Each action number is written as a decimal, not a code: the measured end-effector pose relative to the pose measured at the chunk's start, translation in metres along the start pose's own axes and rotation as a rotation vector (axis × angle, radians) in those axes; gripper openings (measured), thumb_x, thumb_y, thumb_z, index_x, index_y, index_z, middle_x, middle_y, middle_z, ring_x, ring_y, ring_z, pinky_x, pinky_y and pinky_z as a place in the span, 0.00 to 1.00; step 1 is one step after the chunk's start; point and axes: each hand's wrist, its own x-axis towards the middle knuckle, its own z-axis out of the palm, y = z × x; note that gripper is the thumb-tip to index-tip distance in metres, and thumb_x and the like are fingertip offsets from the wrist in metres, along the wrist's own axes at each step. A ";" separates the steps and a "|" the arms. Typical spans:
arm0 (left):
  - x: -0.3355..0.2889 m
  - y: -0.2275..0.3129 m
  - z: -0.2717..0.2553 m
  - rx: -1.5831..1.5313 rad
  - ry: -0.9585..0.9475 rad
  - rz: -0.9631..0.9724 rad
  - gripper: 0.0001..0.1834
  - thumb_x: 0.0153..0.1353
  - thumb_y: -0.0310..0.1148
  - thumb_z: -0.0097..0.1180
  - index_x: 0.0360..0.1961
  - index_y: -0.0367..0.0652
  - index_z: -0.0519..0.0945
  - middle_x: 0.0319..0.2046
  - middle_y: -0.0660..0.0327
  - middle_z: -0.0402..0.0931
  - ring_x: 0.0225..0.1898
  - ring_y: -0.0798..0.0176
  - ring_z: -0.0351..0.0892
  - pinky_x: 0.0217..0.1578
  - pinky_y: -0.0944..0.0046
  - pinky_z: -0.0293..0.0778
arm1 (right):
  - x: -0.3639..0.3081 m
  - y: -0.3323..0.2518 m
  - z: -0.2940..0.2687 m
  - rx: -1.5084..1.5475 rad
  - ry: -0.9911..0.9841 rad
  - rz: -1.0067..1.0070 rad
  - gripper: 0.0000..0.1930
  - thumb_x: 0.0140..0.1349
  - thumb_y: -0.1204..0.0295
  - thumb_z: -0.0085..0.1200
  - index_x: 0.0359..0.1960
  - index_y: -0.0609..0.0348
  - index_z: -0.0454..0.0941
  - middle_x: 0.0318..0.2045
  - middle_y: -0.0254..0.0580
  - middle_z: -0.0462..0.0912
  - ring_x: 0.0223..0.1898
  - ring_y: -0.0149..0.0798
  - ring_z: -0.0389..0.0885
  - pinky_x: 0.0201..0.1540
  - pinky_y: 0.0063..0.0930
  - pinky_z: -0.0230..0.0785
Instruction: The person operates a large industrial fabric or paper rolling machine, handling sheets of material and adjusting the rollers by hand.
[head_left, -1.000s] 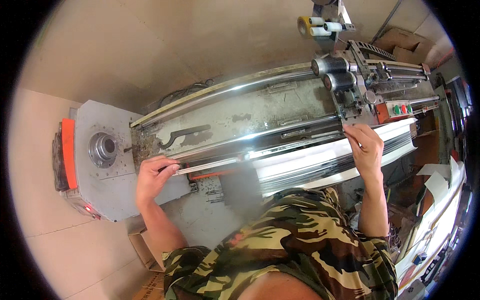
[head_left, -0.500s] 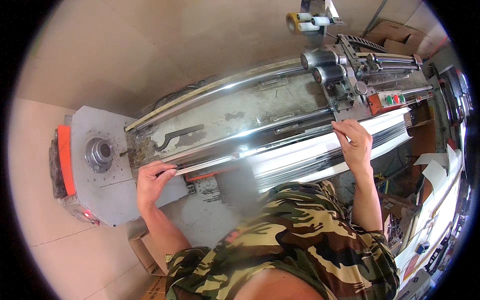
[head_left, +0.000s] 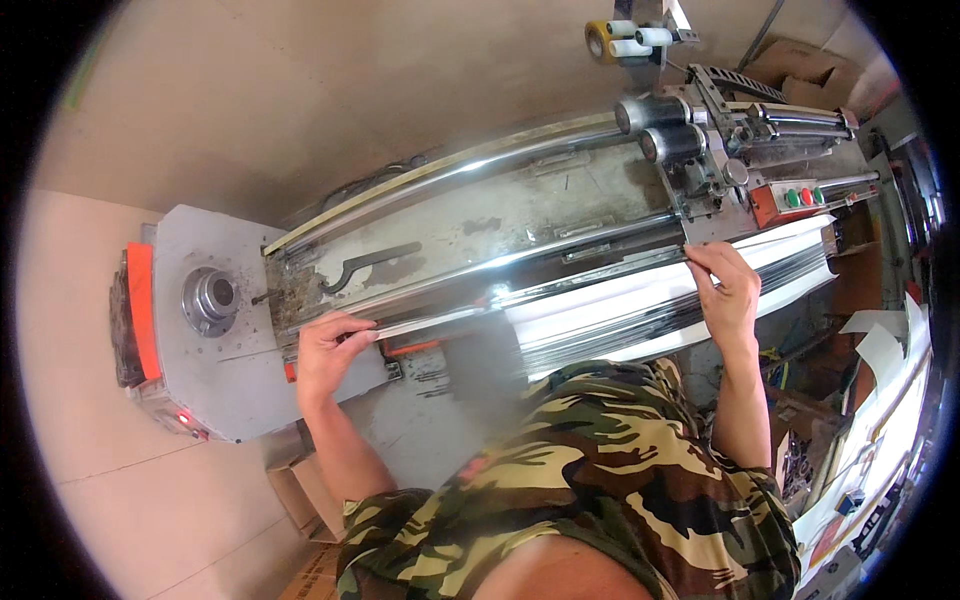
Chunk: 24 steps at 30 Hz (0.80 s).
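Note:
Stretched between my two hands is a long, thin dark rod (head_left: 570, 285), slanting up toward the right above the machine's near edge. My left hand (head_left: 335, 352) pinches its left end between thumb and fingers. Near the other end, my right hand (head_left: 727, 292) has thumb and fingertips closed on it. Below it, a pile of similar thin dark rods (head_left: 640, 325) lies on white sheeting (head_left: 545, 318). A blurred grey patch hides part of the area left of the pile. Just beyond the rod runs a polished round rail (head_left: 460, 277) of the machine.
A dark hook spanner (head_left: 370, 262) lies on the machine bed (head_left: 480, 215). At the left stands a grey housing (head_left: 230, 370) with a round metal chuck (head_left: 210, 300). Rollers (head_left: 668, 143) and an orange button box (head_left: 785, 203) stand at the right. An open cardboard box (head_left: 305, 495) sits below left.
The whole scene has shifted slightly right in the picture as the view moved. Both hands keep their grip on the thin rod, with little change in their pose.

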 end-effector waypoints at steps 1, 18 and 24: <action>0.000 -0.001 0.002 -0.014 0.013 0.030 0.08 0.49 0.20 0.69 0.33 0.35 0.88 0.30 0.59 0.84 0.31 0.69 0.79 0.31 0.70 0.70 | 0.000 0.001 0.000 0.000 -0.001 0.004 0.09 0.54 0.82 0.65 0.37 0.60 0.86 0.36 0.45 0.86 0.37 0.45 0.86 0.41 0.31 0.76; -0.005 0.018 0.025 -0.031 0.105 0.001 0.08 0.44 0.16 0.70 0.27 0.34 0.84 0.34 0.62 0.80 0.32 0.71 0.76 0.31 0.70 0.69 | -0.015 0.020 -0.006 0.035 0.012 0.032 0.11 0.54 0.85 0.63 0.40 0.65 0.85 0.34 0.45 0.84 0.34 0.38 0.83 0.38 0.25 0.74; -0.016 0.028 0.036 0.007 0.091 0.029 0.09 0.44 0.15 0.70 0.27 0.35 0.82 0.33 0.63 0.80 0.32 0.72 0.75 0.31 0.70 0.69 | -0.029 0.025 -0.012 0.052 0.023 0.031 0.12 0.54 0.85 0.63 0.41 0.64 0.85 0.35 0.45 0.84 0.33 0.38 0.82 0.37 0.25 0.74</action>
